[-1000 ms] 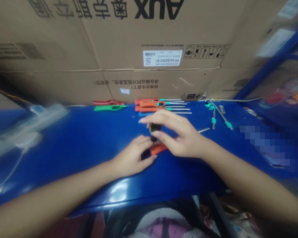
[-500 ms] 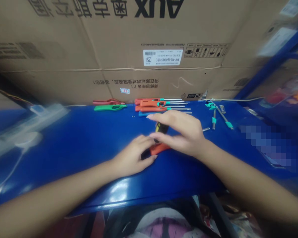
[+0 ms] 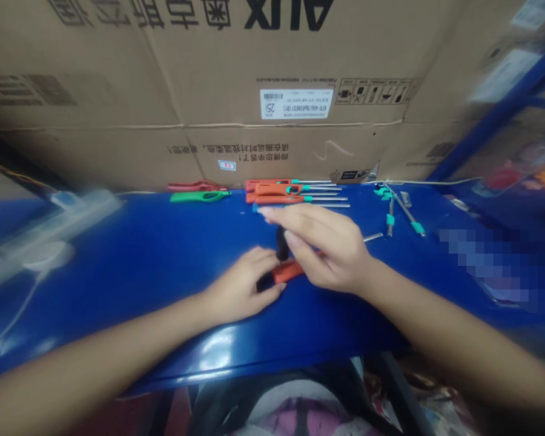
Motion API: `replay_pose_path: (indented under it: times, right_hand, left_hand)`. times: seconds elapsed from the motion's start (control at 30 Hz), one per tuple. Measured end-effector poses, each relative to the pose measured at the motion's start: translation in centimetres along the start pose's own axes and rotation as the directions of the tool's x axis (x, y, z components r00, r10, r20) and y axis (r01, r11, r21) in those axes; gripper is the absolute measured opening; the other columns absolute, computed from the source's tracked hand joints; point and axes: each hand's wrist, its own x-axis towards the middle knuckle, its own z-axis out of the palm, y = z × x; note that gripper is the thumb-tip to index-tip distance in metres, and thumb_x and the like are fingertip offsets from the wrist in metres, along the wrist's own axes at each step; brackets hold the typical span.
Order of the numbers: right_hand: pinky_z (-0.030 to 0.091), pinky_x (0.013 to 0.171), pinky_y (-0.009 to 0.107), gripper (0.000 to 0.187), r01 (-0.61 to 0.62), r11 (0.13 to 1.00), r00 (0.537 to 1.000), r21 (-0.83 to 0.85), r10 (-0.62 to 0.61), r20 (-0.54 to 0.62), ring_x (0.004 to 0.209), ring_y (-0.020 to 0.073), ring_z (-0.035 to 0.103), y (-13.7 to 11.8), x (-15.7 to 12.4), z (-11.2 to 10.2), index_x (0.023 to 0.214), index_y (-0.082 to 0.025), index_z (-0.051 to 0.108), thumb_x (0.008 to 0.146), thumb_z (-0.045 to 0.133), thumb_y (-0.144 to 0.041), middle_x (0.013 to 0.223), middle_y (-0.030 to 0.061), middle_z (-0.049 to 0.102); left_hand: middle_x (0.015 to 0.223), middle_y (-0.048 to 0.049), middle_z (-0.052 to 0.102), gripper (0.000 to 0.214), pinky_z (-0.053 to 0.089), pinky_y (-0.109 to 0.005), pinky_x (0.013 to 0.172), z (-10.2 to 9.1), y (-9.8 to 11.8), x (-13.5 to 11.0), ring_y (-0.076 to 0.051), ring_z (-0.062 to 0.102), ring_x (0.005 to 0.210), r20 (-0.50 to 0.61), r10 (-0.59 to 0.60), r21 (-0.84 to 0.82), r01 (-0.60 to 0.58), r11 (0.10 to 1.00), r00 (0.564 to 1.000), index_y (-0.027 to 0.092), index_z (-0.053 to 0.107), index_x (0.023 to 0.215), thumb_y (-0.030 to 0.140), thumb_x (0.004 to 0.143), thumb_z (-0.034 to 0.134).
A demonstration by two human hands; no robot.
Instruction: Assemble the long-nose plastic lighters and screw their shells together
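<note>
My left hand rests on the blue table, thumb and fingers closed around the end of an orange long-neck lighter. The lighter lies flat, its metal tube pointing right from beneath my right hand. My right hand grips a screwdriver with a dark handle, held nearly upright. Its shaft meets the lighter body near my left fingertips; the exact contact point is too small to make out. Behind my hands lie several orange lighters and a blue one, largely covered by my right fingers.
Green and red lighter shells lie at the back left. Loose metal tubes with teal ends lie at the right. A power strip runs along the left. A large cardboard box stands behind the table.
My right hand has rotated around the screwdriver, and its fingers are closer together. More of the dark handle now shows. My left hand and the lighter stay in place.
</note>
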Motion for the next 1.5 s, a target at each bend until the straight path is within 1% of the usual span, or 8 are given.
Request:
replay_pose_path:
  times: [0.13,0.3,0.5,0.67,0.87,1.0,1.23,1.5]
  right_hand:
    - [0.056,0.092,0.033,0.031,-0.099,0.985,0.995,0.139,0.099,0.006,0.101,0.0171,0.068,0.08,0.23,0.05,0.125,-0.015,0.064,0.1,0.046,-0.015,0.108,0.0097,0.072]
    - [0.057,0.083,0.033,0.024,-0.028,0.995,0.998,-0.093,0.021,-0.067,0.087,0.0193,0.067,0.68,0.07,-0.15,0.109,-0.015,0.069,0.092,0.067,-0.032,0.092,0.0081,0.071]
    - [0.054,0.098,0.037,0.037,-0.178,0.964,0.979,0.197,0.154,0.134,0.11,0.0184,0.065,0.36,0.28,0.03,0.138,-0.017,0.051,0.103,0.038,-0.02,0.122,0.0116,0.066]
    - [0.056,0.091,0.038,0.031,-0.043,0.999,0.998,0.009,0.042,0.041,0.098,0.0221,0.067,0.65,-0.01,0.03,0.12,-0.017,0.064,0.095,0.063,-0.035,0.102,0.0096,0.072]
    - [0.054,0.098,0.036,0.038,-0.135,0.966,0.986,0.22,0.108,0.13,0.113,0.0178,0.063,0.3,0.02,0.25,0.14,-0.013,0.049,0.103,0.039,-0.018,0.126,0.0135,0.065]
    - [0.056,0.09,0.035,0.029,-0.075,0.996,0.996,0.05,0.072,0.054,0.094,0.0187,0.068,0.37,-0.08,0.19,0.124,-0.017,0.062,0.098,0.059,-0.029,0.1,0.0075,0.073]
    - [0.055,0.096,0.036,0.031,-0.118,0.98,0.992,0.159,0.111,0.054,0.108,0.0178,0.067,0.02,0.31,0.06,0.126,-0.018,0.061,0.102,0.042,-0.019,0.114,0.0093,0.072]
    - [0.058,0.088,0.036,0.027,-0.028,0.994,0.999,-0.106,0.026,-0.022,0.098,0.0223,0.069,-0.09,0.16,-0.29,0.116,-0.014,0.067,0.096,0.049,-0.017,0.101,0.0126,0.072]
  left_hand:
    - [0.123,-0.0098,0.065,0.031,0.047,-0.046,0.103,-0.14,-0.01,-0.02,-0.028,0.058,0.114,0.013,-0.011,-0.002,0.011,1.0,1.0,0.02,0.062,0.124,0.024,0.093,0.06]
    - [0.123,-0.0108,0.065,0.035,0.045,-0.048,0.105,-0.08,-0.06,-0.11,-0.028,0.059,0.113,0.025,-0.012,0.018,0.012,1.0,1.0,0.018,0.059,0.128,0.025,0.094,0.06]
    - [0.121,-0.0085,0.065,0.031,0.047,-0.044,0.102,-0.14,-0.01,-0.02,-0.026,0.058,0.113,0.024,-0.006,-0.021,0.007,1.0,1.0,0.021,0.06,0.125,0.023,0.094,0.06]
    - [0.111,-0.0082,0.067,0.026,0.049,-0.045,0.096,0.02,-0.11,-0.21,-0.025,0.061,0.101,0.006,-0.012,0.016,0.012,1.0,1.0,0.02,0.062,0.119,0.025,0.094,0.059]
    - [0.116,-0.0096,0.065,0.029,0.047,-0.045,0.103,-0.03,-0.05,-0.07,-0.027,0.058,0.113,0.007,0.008,-0.002,-0.008,1.0,1.0,0.019,0.061,0.122,0.023,0.093,0.06]
    - [0.117,-0.0086,0.067,0.029,0.047,-0.046,0.102,-0.02,0.01,-0.09,-0.026,0.062,0.109,0.003,-0.007,0.005,0.007,1.0,1.0,0.02,0.061,0.121,0.022,0.093,0.06]
    - [0.125,-0.0094,0.064,0.032,0.046,-0.046,0.106,-0.12,0.0,-0.02,-0.027,0.057,0.119,0.012,-0.005,-0.022,0.005,1.0,1.0,0.021,0.061,0.125,0.023,0.093,0.06]
    - [0.114,-0.0103,0.066,0.024,0.047,-0.048,0.104,-0.06,-0.07,-0.03,-0.029,0.059,0.114,0.02,-0.019,-0.001,0.019,1.0,1.0,0.019,0.062,0.116,0.025,0.093,0.06]
